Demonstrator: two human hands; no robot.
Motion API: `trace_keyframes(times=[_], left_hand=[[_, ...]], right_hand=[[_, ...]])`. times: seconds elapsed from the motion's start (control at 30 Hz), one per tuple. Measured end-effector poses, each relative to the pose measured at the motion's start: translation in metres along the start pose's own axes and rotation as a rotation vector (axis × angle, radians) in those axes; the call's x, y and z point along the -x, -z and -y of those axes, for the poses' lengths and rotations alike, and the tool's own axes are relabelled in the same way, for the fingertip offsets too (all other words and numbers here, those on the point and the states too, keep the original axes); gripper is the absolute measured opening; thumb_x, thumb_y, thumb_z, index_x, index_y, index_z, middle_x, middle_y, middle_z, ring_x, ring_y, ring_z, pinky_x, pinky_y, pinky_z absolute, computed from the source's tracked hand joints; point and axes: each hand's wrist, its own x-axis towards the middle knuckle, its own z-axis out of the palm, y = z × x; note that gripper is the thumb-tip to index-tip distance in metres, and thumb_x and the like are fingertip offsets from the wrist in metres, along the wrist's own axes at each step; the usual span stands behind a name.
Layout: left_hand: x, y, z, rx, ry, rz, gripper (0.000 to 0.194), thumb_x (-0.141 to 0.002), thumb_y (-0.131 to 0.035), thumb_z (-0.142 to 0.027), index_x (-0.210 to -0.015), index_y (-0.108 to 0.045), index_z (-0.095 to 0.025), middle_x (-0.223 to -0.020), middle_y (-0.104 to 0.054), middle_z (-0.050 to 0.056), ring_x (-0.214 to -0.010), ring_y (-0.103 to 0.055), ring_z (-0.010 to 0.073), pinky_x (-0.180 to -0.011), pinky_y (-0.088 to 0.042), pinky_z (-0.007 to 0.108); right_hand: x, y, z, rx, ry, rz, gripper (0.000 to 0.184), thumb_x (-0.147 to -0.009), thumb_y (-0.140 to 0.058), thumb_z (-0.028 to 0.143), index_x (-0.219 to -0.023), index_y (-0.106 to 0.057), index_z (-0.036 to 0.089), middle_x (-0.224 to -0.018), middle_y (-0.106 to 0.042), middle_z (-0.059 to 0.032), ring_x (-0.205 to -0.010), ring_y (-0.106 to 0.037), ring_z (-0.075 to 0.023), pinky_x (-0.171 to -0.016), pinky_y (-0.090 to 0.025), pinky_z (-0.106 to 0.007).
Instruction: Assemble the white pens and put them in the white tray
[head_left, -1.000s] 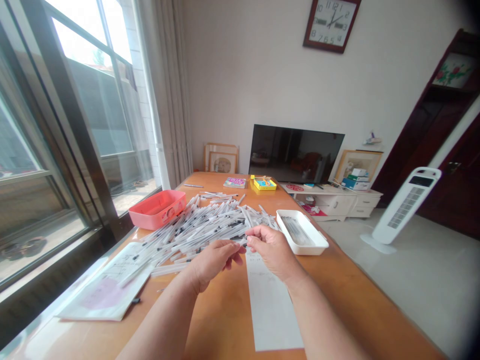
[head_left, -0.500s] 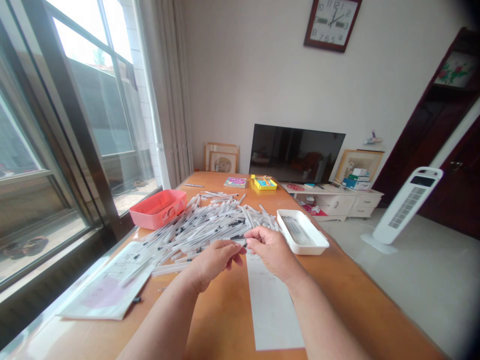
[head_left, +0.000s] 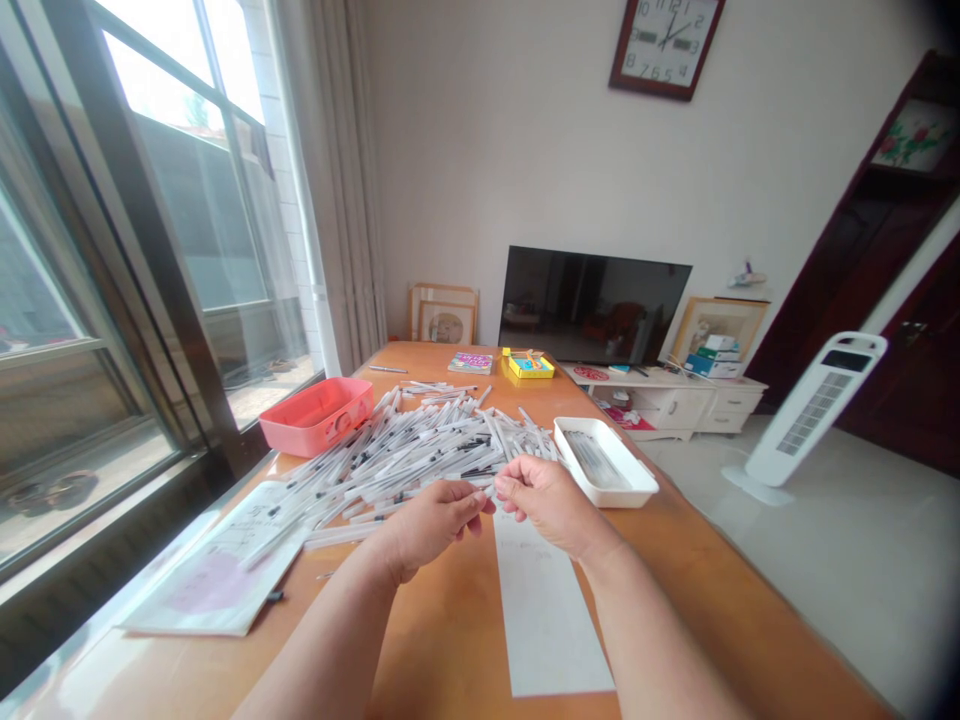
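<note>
Left hand [head_left: 433,525], right hand [head_left: 551,507] edged back to the pens' [head_left: 405,450] edge (paper [head_left: 547,620] below).

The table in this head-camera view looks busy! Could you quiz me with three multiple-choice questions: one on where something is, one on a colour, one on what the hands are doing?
1. Where is the white rectangular plastic tray relative to the heap of slim white plastic pens?
A. Left of it
B. Right of it
C. On top of it

2. What colour is the rectangular plastic box by the window?
A. Blue
B. Green
C. Coral pink

3. How are the left hand and right hand held?
A. Raised, fingertips close together
B. Gripping the tray's rim
C. Inside the box

1: B, the tray stands beyond the heap's right end.
2: C, its walls show coral pink.
3: A, the fingertips nearly meet in front of the heap.
</note>
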Motion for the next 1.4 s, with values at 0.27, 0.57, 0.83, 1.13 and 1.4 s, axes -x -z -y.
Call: trace_keyframes(times=[0.27,0.57,0.83,1.13,1.4], left_hand=[[-0.001,-0.003,0.001,-0.034,0.004,0.029,0.049,-0.084,-0.054,-0.062,-0.100,-0.072,-0.019,-0.083,-0.065,0.005,-0.077,-0.054,0.0190,-0.070,-0.038,0.030],[-0.004,-0.002,0.007,-0.023,-0.005,-0.002,0.053,-0.082,-0.055,-0.065,-0.099,-0.072,-0.018,-0.082,-0.065,0.005,-0.074,-0.053,0.0184,-0.068,-0.039,0.029],[-0.003,-0.001,0.007,-0.029,0.008,0.009,0.050,-0.085,-0.051,-0.063,-0.101,-0.071,-0.020,-0.085,-0.065,0.005,-0.077,-0.053,0.0189,-0.069,-0.038,0.030],[-0.006,-0.004,0.010,-0.058,-0.025,0.004,0.052,-0.086,-0.051,-0.064,-0.101,-0.071,-0.019,-0.084,-0.066,0.005,-0.075,-0.052,0.0184,-0.068,-0.038,0.030],[-0.007,-0.003,0.011,-0.069,-0.018,-0.019,0.052,-0.086,-0.051,-0.063,-0.100,-0.071,-0.018,-0.083,-0.066,0.005,-0.073,-0.051,0.0174,-0.068,-0.038,0.030]], right_hand=[[-0.003,-0.002,-0.006,0.240,0.043,-0.066,0.046,-0.093,-0.045,0.058,-0.066,-0.052,0.021,-0.060,-0.050,0.0028,-0.058,-0.046,-0.0138,-0.054,-0.034,-0.026],[-0.003,-0.004,-0.010,0.268,0.095,-0.124,0.036,-0.089,-0.056,0.051,-0.069,-0.052,0.021,-0.063,-0.053,0.0035,-0.060,-0.047,-0.0139,-0.056,-0.035,-0.025],[-0.002,-0.002,-0.005,0.249,0.110,-0.089,0.037,-0.095,-0.047,0.050,-0.074,-0.056,0.022,-0.068,-0.058,0.0023,-0.064,-0.050,-0.0147,-0.060,-0.037,-0.026],[-0.001,-0.004,-0.009,0.420,0.108,-0.161,0.048,-0.093,-0.047,0.058,-0.062,-0.046,0.021,-0.056,-0.047,0.0031,-0.057,-0.041,-0.0135,-0.052,-0.027,-0.026],[-0.002,-0.004,-0.007,0.320,0.123,-0.090,0.034,-0.093,-0.050,0.046,-0.071,-0.051,0.021,-0.065,-0.053,0.0035,-0.063,-0.047,-0.0135,-0.057,-0.034,-0.024]])
